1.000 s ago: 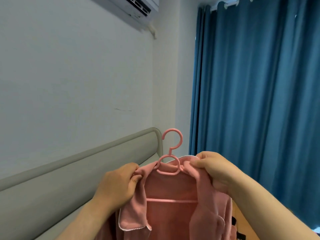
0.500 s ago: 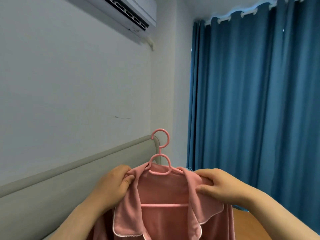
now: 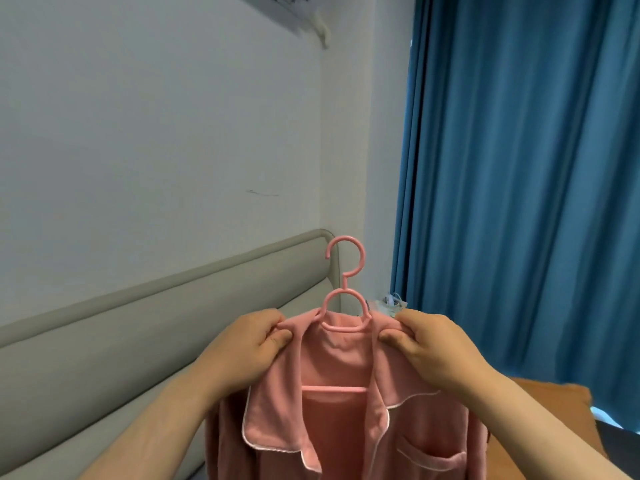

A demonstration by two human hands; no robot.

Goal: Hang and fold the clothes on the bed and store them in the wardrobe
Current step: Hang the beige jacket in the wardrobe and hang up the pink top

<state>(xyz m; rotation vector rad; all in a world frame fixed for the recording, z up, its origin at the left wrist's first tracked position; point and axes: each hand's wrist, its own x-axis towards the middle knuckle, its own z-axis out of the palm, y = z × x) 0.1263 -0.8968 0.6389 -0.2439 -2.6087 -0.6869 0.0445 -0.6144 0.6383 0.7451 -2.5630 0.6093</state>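
A pink pyjama shirt (image 3: 343, 424) with white piping and a chest pocket hangs on a pink plastic hanger (image 3: 345, 271), held up in front of me. The hanger's hook stands upright above the collar, and its crossbar shows inside the open front. My left hand (image 3: 249, 344) pinches the shirt's left shoulder at the collar. My right hand (image 3: 429, 344) pinches the right shoulder the same way. The shirt's lower part runs out of the frame.
A grey padded headboard (image 3: 173, 327) runs along the white wall on the left. Blue curtains (image 3: 519, 185) fill the right side. An air conditioner (image 3: 284, 5) is mounted high on the wall. An orange-brown surface (image 3: 554, 403) lies at the lower right.
My right hand has shifted from the collar to the right shoulder seam. The shirt now sits more evenly on the hanger, and the view has tilted slightly down.
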